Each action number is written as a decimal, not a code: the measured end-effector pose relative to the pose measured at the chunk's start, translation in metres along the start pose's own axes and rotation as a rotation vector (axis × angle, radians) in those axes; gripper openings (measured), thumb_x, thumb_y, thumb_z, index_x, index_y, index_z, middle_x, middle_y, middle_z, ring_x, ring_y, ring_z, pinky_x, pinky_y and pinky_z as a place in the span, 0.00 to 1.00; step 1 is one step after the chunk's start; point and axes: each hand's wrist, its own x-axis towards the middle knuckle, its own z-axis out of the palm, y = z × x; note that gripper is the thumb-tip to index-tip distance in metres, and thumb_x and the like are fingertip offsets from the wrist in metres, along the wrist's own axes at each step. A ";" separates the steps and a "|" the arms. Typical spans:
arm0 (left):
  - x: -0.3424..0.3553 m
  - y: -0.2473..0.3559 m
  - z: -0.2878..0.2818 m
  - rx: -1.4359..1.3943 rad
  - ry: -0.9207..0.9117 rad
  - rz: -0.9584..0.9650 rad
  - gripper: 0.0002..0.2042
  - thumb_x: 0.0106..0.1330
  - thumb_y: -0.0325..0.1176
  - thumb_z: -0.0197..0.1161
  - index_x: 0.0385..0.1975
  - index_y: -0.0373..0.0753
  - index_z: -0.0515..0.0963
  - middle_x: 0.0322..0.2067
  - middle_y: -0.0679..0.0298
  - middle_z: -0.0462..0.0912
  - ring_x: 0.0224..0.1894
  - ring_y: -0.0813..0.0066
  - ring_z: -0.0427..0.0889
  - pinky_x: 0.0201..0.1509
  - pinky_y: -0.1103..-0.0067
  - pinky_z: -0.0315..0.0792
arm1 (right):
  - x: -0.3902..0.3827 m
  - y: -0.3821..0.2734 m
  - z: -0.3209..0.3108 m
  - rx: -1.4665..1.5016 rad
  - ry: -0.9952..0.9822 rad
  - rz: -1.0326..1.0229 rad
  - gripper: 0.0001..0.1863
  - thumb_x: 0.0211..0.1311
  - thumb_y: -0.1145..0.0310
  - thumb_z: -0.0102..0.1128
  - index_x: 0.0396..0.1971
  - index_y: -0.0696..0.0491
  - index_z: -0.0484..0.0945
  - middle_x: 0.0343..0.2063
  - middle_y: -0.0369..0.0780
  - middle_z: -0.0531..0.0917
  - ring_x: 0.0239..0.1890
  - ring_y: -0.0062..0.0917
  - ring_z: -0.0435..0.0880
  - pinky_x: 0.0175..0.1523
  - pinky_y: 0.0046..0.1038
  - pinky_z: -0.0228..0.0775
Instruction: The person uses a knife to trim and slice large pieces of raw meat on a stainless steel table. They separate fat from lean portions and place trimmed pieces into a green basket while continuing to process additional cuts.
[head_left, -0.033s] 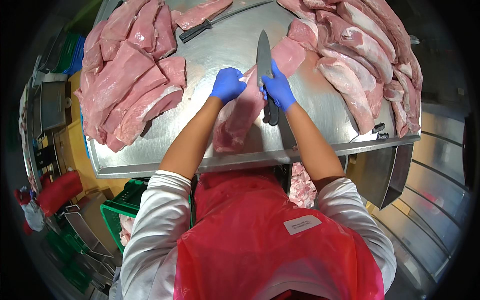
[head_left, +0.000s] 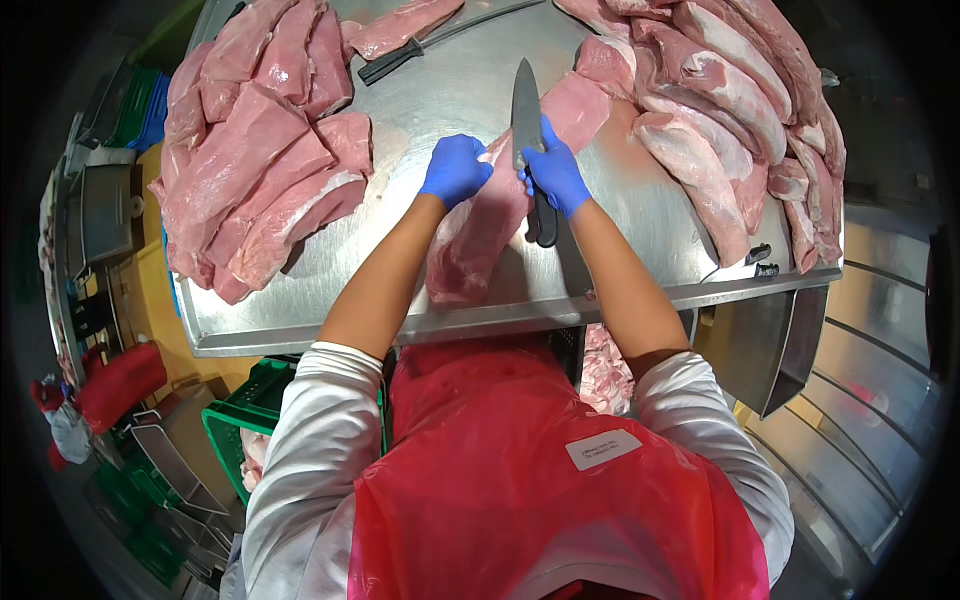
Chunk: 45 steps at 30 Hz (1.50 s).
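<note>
A long piece of pork loin [head_left: 465, 250] lies slantwise across the steel table [head_left: 425, 115], its near end close to the front edge. My left hand [head_left: 457, 170], in a blue glove, is closed at the loin's left side, with a whitish bit of its edge showing by the fingers. Gloved in blue too, my right hand [head_left: 559, 178] grips a knife [head_left: 525, 105] with a black handle. The blade points away from me over the loin; whether it touches the meat I cannot tell.
Trimmed loins [head_left: 250, 170] are heaped at the left, and paler, fattier ones [head_left: 710, 100] at the right. Behind the hands lies a sharpening steel [head_left: 395, 62]. More black handles [head_left: 762, 262] stick up at the right front edge. A green crate [head_left: 228, 415] stands below the table.
The knife blade has tipped very slightly to the left. Otherwise my hands and the loin look the same.
</note>
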 end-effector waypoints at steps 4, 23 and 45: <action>-0.001 0.003 0.000 -0.027 0.084 0.107 0.09 0.48 0.33 0.62 0.23 0.33 0.81 0.23 0.46 0.80 0.26 0.53 0.81 0.35 0.67 0.74 | -0.002 -0.007 0.003 -0.111 0.003 0.002 0.40 0.65 0.71 0.52 0.76 0.40 0.48 0.27 0.41 0.81 0.19 0.22 0.78 0.22 0.26 0.72; 0.000 0.014 -0.019 -0.130 -0.027 0.083 0.10 0.52 0.35 0.67 0.29 0.35 0.85 0.21 0.58 0.83 0.24 0.76 0.80 0.33 0.76 0.76 | -0.031 -0.004 0.021 -0.057 -0.194 0.041 0.39 0.67 0.72 0.53 0.76 0.41 0.48 0.26 0.37 0.79 0.19 0.18 0.74 0.20 0.25 0.70; -0.108 -0.016 -0.086 -1.078 0.134 -0.126 0.08 0.65 0.25 0.65 0.41 0.31 0.81 0.33 0.66 0.83 0.34 0.82 0.79 0.36 0.84 0.74 | -0.160 -0.012 -0.042 -0.713 -0.718 -0.175 0.37 0.68 0.70 0.50 0.75 0.34 0.50 0.24 0.38 0.79 0.23 0.19 0.75 0.33 0.26 0.74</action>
